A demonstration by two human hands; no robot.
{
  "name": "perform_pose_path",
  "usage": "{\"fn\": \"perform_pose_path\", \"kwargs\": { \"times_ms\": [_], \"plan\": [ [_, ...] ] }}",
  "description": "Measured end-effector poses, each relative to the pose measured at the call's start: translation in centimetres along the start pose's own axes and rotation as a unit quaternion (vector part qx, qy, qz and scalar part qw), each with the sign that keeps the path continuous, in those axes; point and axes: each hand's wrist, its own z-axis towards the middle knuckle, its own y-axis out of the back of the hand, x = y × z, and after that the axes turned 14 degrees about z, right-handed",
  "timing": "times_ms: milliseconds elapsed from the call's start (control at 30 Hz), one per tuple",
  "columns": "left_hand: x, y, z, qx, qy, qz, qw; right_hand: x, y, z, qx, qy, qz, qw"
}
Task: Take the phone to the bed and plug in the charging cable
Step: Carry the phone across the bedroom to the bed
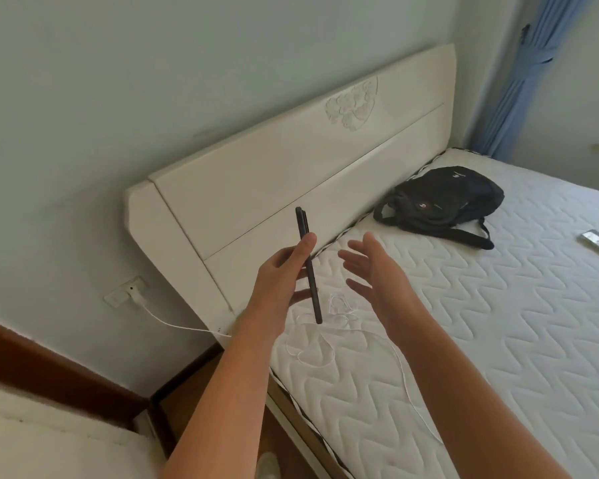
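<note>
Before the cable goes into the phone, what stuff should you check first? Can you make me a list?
1. Phone held firmly in the left hand: ok, thumb and fingers pinch it edge-on.
2. Right hand free to take the cable: ok, open and empty.
3. Charging cable within reach: ok, it lies in loops on the mattress below the hands.
4. Charger in the wall socket: ok, a white plug sits in it.
5. Cable's plug end found: cannot tell, too thin and pale.
6. Phone's port facing the cable: cannot tell.

left hand [284,274]: grips phone [309,267] edge-on | right hand [370,271]: spread, empty
</note>
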Motion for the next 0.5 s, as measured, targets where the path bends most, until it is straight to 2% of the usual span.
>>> {"fn": "perform_pose_path", "kwargs": {
  "times_ms": [300, 500],
  "plan": [
    [-0.1, 3.9, 14.2, 0.082, 0.009, 0.039, 0.996, -2.1, -5.6, 10.4, -0.137, 0.016, 0.022, 0.990],
    [-2.3, 6.9, 21.3, 0.138, -0.007, 0.055, 0.989, -2.2, -10.8, 15.8, -0.175, 0.025, 0.027, 0.984]
  ]
}}
